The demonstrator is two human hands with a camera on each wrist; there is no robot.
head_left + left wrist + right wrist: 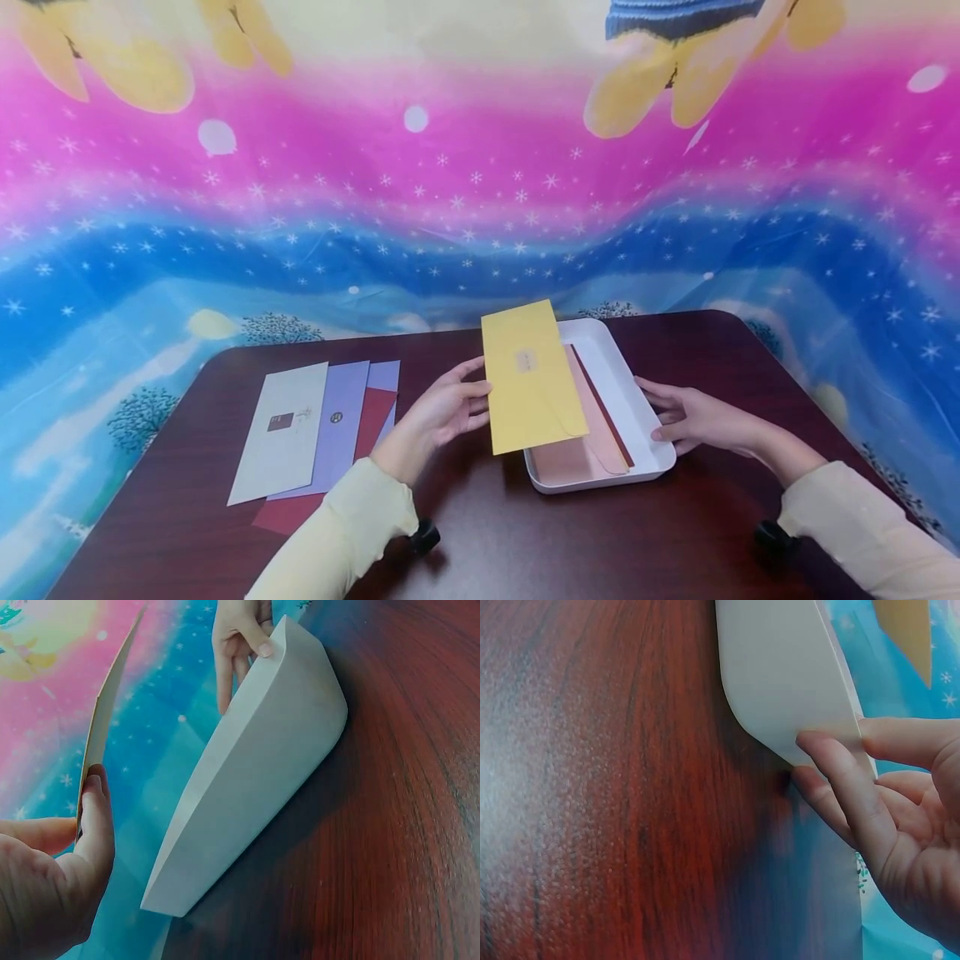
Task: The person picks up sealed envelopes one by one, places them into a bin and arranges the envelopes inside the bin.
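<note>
In the head view my left hand pinches a yellow envelope by its left edge, thumb on the face. It is raised and tilted over the left part of a white tray. Seen edge-on in the left wrist view, the envelope stands between thumb and fingers. My right hand holds the tray's right side; in the right wrist view its fingertips touch the wall and rim of the tray. Inside the tray lie a pink envelope and a dark red one, partly hidden by the yellow envelope.
Left on the dark wooden table lie overlapping envelopes: a pale one, lilac ones and dark red ones. A patterned cloth hangs behind the table and at its sides.
</note>
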